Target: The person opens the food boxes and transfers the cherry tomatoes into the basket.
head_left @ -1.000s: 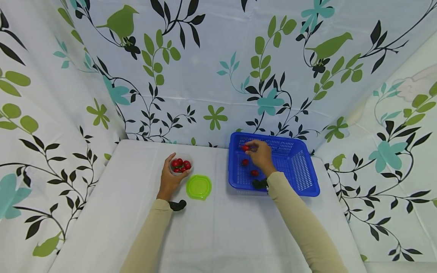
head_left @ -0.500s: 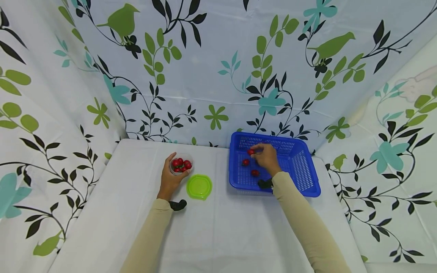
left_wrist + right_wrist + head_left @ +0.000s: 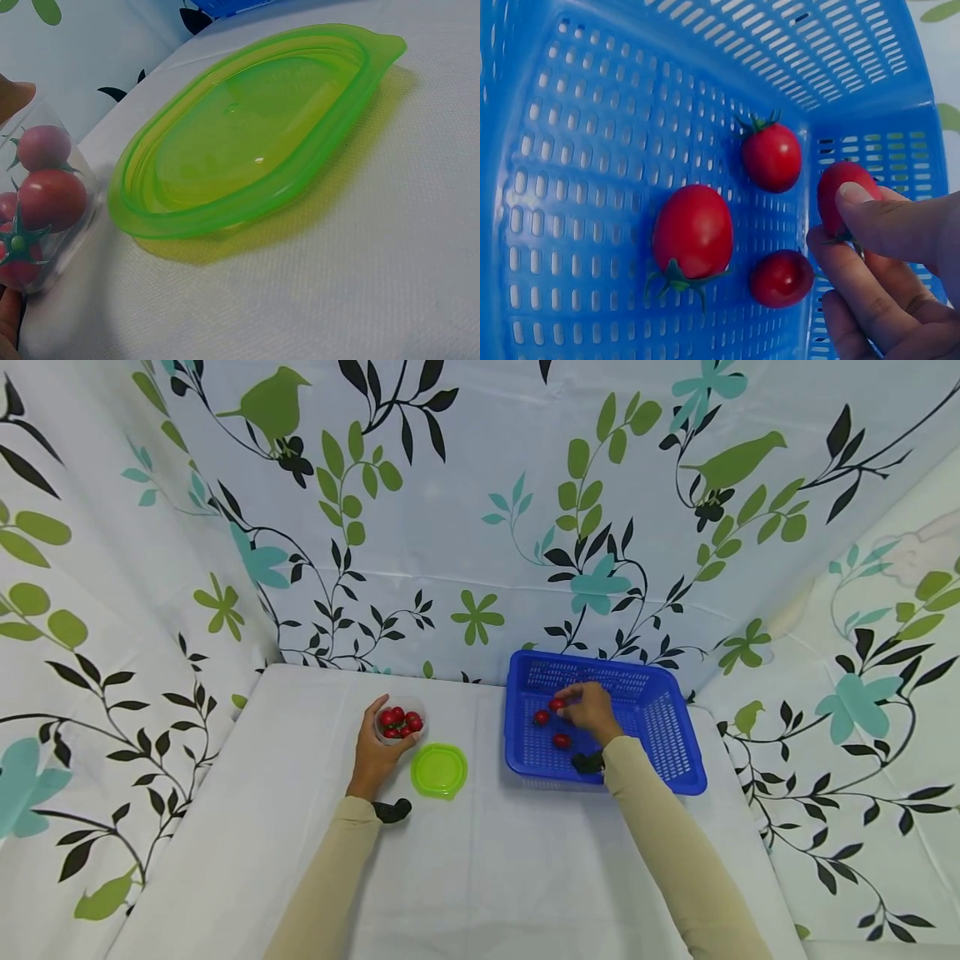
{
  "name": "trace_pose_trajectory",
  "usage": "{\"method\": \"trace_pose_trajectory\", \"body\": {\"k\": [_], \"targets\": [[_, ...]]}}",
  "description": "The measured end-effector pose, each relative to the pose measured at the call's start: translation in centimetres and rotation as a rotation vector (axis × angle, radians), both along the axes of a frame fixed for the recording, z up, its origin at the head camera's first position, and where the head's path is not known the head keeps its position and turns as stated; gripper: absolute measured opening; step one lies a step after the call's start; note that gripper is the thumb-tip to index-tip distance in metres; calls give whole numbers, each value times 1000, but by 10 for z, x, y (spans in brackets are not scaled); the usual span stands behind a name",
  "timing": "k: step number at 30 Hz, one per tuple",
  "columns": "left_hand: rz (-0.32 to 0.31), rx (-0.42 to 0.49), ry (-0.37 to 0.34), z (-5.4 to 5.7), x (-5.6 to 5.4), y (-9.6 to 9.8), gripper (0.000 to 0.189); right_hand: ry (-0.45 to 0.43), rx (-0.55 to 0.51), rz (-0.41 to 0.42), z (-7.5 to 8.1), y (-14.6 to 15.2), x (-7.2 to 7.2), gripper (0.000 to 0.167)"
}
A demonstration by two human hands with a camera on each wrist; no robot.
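One cherry tomato (image 3: 830,197) in blue basket (image 3: 660,752)

Stem end down in right wrist view, long axis near-upright. Right hand (image 3: 592,712) pinches it, fingers hiding part; left hand (image 3: 374,756) grips a tub (image 3: 75,236), cropped in left wrist view.

Supporting surface: a table (image 3: 465,877) with a white, finely textured top, a faint crease running front to back. A blue perforated basket (image 3: 663,727) sat at the right, near the back edge. Well apart to its left, a green lid (image 3: 438,770) lay flat, tab toward the near side, a yellow-green tint along its rim. Just beside it, farther back: a clear container (image 3: 415,704), contact with the top unclear.
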State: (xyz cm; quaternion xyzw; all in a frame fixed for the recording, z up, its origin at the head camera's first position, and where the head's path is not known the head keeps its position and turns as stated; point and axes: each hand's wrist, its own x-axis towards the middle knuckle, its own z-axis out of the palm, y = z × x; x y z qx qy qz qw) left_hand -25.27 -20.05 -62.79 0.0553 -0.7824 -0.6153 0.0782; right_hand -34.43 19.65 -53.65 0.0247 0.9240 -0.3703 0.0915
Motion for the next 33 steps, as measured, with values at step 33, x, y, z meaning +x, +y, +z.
{"method": "trace_pose_trajectory", "body": {"k": [33], "targets": [[1,5,-20,1,-1,1,94,-40,138,68,-13,-2,-10,30]]}}
